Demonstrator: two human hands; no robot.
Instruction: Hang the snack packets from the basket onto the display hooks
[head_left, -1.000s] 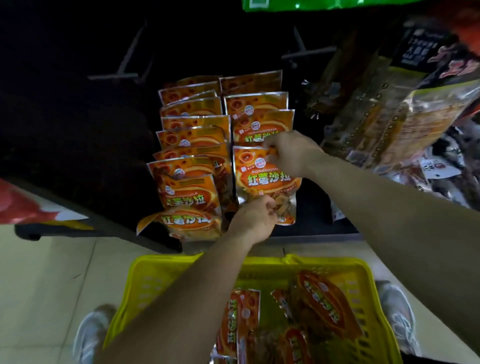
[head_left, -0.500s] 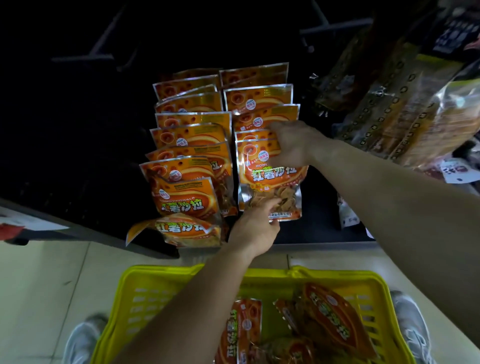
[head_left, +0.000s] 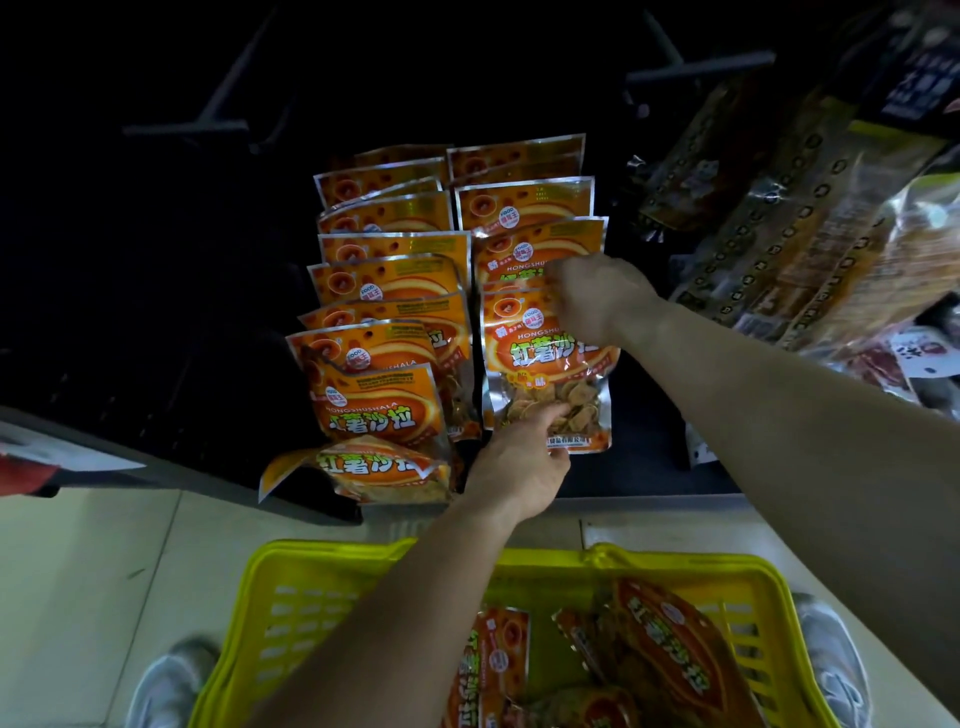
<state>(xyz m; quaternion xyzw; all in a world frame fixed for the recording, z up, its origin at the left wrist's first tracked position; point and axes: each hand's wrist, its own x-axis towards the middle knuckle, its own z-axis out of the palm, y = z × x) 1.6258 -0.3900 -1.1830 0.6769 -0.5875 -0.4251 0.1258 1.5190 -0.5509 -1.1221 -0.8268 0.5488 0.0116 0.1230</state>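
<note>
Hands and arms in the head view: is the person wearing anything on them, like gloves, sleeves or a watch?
Nothing shows. The left hand and right hand are bare, with no gloves, rings or watch in view. Both forearms are uncovered up to the frame edge, so no sleeve appears. The dim light could hide small details.

Both bare forearms reach forward, extended. The right hand (head_left: 592, 299) is raised higher, fingers curled closed in a pinch, knuckles up. The left hand (head_left: 519, 465) sits lower, fingers loosely spread, fingertips pointing forward and upward.
</note>
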